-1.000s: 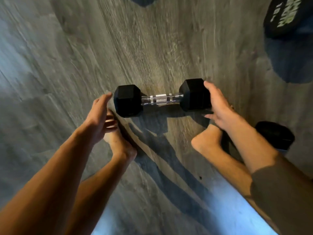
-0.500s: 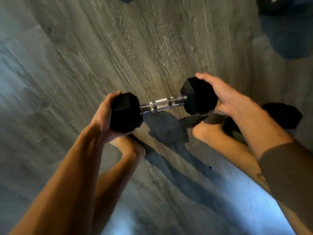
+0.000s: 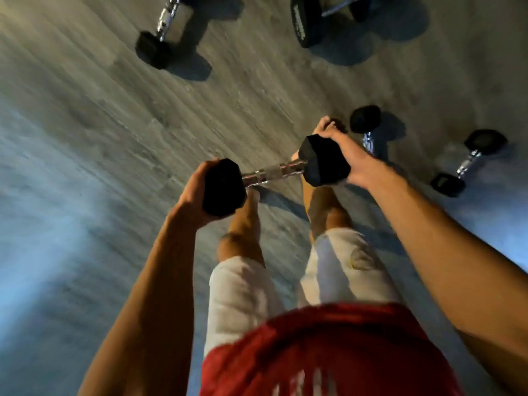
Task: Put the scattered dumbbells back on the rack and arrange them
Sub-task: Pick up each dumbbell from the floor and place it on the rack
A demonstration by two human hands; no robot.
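Note:
I hold a black hex dumbbell with a chrome handle in the air above my legs, tilted up to the right. My left hand cups its left head and my right hand cups its right head. Other dumbbells lie on the grey wood floor: one at the top left, a large round-headed one at the top right, one just beyond my right hand, partly hidden by it, and one at the far right. No rack is in view.
My bare feet and legs in white shorts stand under the held dumbbell, with a red shirt at the bottom. Grey plank floor stretches to the left. The picture is blurred by motion.
Both hands closed on the dumbbell's heads and lifted it off the floor. I have straightened up, so more floor and several other dumbbells came into view.

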